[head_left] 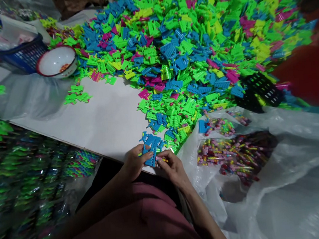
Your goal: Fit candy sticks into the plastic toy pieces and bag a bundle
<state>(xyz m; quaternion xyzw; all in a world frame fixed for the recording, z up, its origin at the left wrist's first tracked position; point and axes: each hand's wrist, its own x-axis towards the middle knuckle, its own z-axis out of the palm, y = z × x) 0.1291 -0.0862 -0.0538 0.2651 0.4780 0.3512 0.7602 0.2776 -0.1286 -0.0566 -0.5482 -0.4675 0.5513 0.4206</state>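
Observation:
My left hand (133,162) is closed on a blue slotted plastic piece (151,159), thumb across its face, just over the table's front edge. My right hand (173,167) pinches a small pink and yellow piece (159,159) against the right side of the blue one. Whether the two are joined, I cannot tell. More blue pieces (150,138) lie on the table just beyond my fingers. A big heap of similar plastic pieces (170,51), mostly green with blue, pink and yellow, covers the back and right of the table.
A white enamel bowl (55,58) with a red rim stands beside a blue basket (25,53). At my right an open plastic bag (267,199) holds many small coloured sticks (237,153). Bagged pieces (42,182) lie below the white table (100,113) at left. A black perforated basket (265,89) sits by the heap.

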